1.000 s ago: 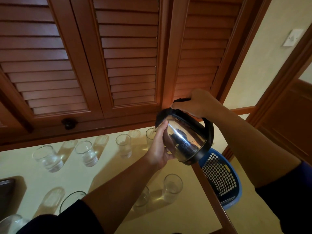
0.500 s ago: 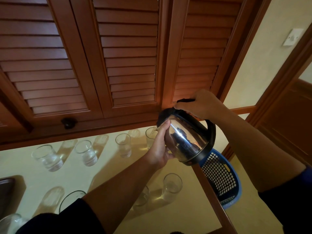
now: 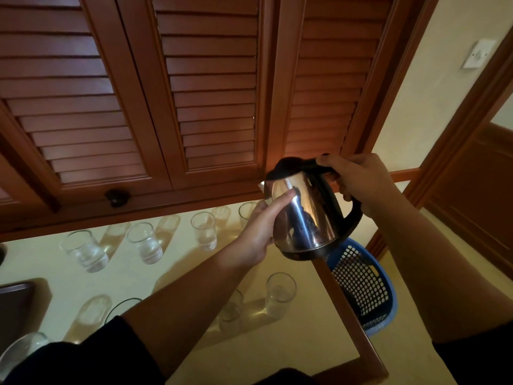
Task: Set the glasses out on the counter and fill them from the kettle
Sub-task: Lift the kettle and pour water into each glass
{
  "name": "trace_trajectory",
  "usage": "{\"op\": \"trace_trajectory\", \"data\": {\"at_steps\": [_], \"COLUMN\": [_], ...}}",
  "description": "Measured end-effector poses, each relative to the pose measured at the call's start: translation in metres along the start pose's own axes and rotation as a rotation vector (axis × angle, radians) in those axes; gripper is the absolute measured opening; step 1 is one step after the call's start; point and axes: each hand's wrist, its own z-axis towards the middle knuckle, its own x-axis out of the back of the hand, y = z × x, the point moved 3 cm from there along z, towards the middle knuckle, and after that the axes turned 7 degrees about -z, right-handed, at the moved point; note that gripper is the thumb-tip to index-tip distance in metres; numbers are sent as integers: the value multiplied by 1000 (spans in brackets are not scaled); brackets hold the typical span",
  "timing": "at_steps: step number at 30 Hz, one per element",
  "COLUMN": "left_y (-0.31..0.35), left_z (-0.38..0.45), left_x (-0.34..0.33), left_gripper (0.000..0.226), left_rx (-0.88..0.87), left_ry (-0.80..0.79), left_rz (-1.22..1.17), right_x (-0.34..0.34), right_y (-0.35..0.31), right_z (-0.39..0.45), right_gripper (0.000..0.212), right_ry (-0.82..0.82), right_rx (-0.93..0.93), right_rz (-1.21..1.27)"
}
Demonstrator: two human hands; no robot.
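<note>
A shiny steel kettle point(image 3: 308, 218) with a black lid and handle hangs over the back right of the cream counter point(image 3: 177, 268), nearly upright. My right hand point(image 3: 358, 182) grips its handle. My left hand point(image 3: 261, 229) lies against its side, thumb straight on the steel, other fingers hidden. Clear glasses stand in a back row: one point(image 3: 83, 251), another point(image 3: 144, 245), a third point(image 3: 204, 230), all with some water, and a glass point(image 3: 245, 211) partly hidden below the spout. Nearer me stand a glass point(image 3: 280, 290) and one point(image 3: 230, 309) half behind my left arm.
Louvered wooden cupboard doors point(image 3: 211, 93) with a dark knob point(image 3: 116, 197) rise right behind the counter. A blue perforated basket point(image 3: 363, 290) sits beyond the counter's wooden right edge point(image 3: 347, 315). A dark tray point(image 3: 14, 304) lies at the left, with more glassware point(image 3: 16, 354) at the bottom left.
The kettle has tipped back from a steep forward tilt to nearly upright and risen a little. Both hands stayed on it. The glasses have not moved.
</note>
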Motion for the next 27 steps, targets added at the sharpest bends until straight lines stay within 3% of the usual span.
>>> {"op": "trace_trajectory", "data": {"at_steps": [1,4,9,14,17,27], "left_y": [7,33,75,115,134,178], "left_z": [-4,-17,-45,-92,-123,-236], "left_x": [1,10,51,118,172,383], "left_gripper": [84,49,82,74,79,74], "left_rx": [-21,-101,-322,-478,-547,-581], "left_ry": [-3,3,87,206,286,458], "left_rz": [15,56,154,240,263,304], "right_x": [1,-1,-38,-112,-167,-381], "right_y": [-3,-16,-51,-94,-122,-209], "right_z": [-2,-10,-23,-41,-54,-125], "right_gripper": [44,31,33,34,34,32], "right_ry": [0,-28,-130,-264,-254,-390], "right_rx": [-4,22,80,127,100,25], "right_rz": [54,195,433,568,629,683]}}
